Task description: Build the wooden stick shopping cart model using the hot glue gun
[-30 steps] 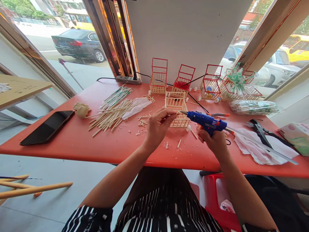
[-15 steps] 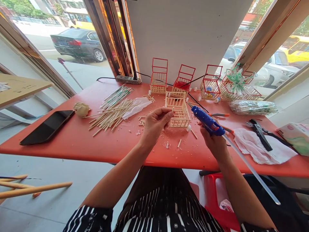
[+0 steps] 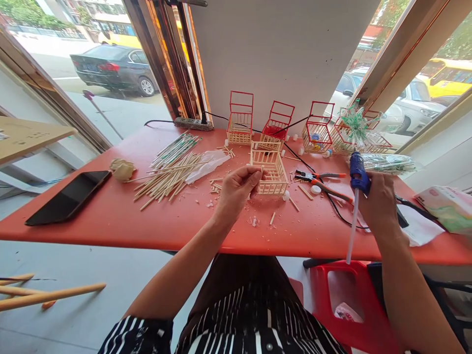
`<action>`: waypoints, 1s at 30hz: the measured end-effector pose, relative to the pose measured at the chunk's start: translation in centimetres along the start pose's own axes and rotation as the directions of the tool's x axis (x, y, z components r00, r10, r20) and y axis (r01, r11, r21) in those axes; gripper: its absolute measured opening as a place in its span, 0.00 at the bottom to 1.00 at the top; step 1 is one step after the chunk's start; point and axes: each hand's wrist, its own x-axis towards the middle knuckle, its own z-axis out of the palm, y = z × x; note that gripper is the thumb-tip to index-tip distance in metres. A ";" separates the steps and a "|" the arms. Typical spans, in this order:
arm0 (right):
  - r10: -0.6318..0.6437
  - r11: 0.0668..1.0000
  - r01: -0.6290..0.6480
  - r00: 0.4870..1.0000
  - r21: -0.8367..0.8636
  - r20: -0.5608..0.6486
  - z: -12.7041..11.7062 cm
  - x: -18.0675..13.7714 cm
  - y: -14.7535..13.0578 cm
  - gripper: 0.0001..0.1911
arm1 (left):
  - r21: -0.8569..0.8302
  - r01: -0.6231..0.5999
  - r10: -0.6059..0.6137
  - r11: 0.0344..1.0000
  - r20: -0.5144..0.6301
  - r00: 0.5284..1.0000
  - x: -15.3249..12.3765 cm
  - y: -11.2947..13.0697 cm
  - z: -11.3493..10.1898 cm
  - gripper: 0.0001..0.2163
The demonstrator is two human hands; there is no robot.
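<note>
My left hand (image 3: pixel 238 189) pinches a short wooden stick (image 3: pixel 262 170) just in front of a small cart basket (image 3: pixel 273 187) built of pale sticks, with white wheels. Off to the right, my right hand (image 3: pixel 379 201) is closed around a blue hot glue gun (image 3: pixel 358 174), its nozzle pointing away from me. A long clear glue stick (image 3: pixel 352 231) sticks out of the back of the gun. Between the cart basket and my right hand lie orange-handled pliers (image 3: pixel 313 177) and a loose white wheel (image 3: pixel 315 189).
Loose wooden sticks (image 3: pixel 167 179) are piled left of centre, near a black phone (image 3: pixel 68 196). Several finished carts with red handles, one being a cart (image 3: pixel 240 118), line the back. A black cord (image 3: pixel 334 209) crosses the table (image 3: pixel 147 231). A tissue pack (image 3: pixel 448 206) stands far right.
My right hand has carried the glue gun rightward, away from the cart basket, and turned it upward. The pliers and loose wheel are now uncovered. My left hand keeps its pinch.
</note>
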 end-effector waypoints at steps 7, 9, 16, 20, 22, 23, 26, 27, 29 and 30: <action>0.059 0.990 -0.045 0.993 -0.133 0.104 1.2 0.8 2.6 0.18 | 0.018 0.017 -0.017 1.000 0.021 1.000 -0.1 0.0 0.0 0.18; 0.074 0.984 -0.047 0.985 -0.172 0.157 1.7 1.0 3.2 0.18 | 0.017 0.023 -0.023 1.000 0.014 1.000 -0.2 0.0 0.0 0.18; 0.036 0.959 0.045 0.960 -0.281 0.277 2.9 0.7 5.3 0.19 | -0.005 0.068 -0.068 0.998 -0.016 0.998 -0.7 -0.1 -0.2 0.18; 0.027 0.948 0.082 0.942 -0.307 0.335 2.7 1.1 5.5 0.15 | 0.011 0.078 -0.078 0.997 -0.013 0.997 -0.8 -0.1 -0.3 0.17; 0.023 0.945 0.104 0.924 -0.310 0.381 2.5 1.5 5.5 0.15 | 0.021 0.076 -0.076 0.997 -0.014 0.997 -0.8 0.0 -0.2 0.17; 0.020 0.943 0.118 0.913 -0.311 0.407 2.5 1.7 5.5 0.15 | 0.024 0.076 -0.076 0.997 -0.019 0.997 -0.8 0.0 -0.2 0.17; -0.011 0.932 0.183 0.877 -0.313 0.480 2.4 2.5 5.5 0.14 | 0.033 0.079 -0.078 0.996 -0.035 0.996 -0.9 0.1 -0.1 0.18; -0.026 0.927 0.209 0.865 -0.312 0.501 2.5 2.7 5.5 0.14 | 0.037 0.079 -0.078 0.996 -0.033 0.996 -0.9 0.1 -0.1 0.17; -0.051 0.921 0.247 0.843 -0.301 0.535 2.7 3.0 5.5 0.16 | 0.049 0.076 -0.075 0.996 -0.018 0.997 -0.9 0.1 -0.1 0.16; -0.058 0.923 0.251 0.840 -0.292 0.540 2.8 3.0 5.6 0.17 | 0.056 0.074 -0.073 0.996 -0.012 0.997 -0.9 0.1 -0.2 0.16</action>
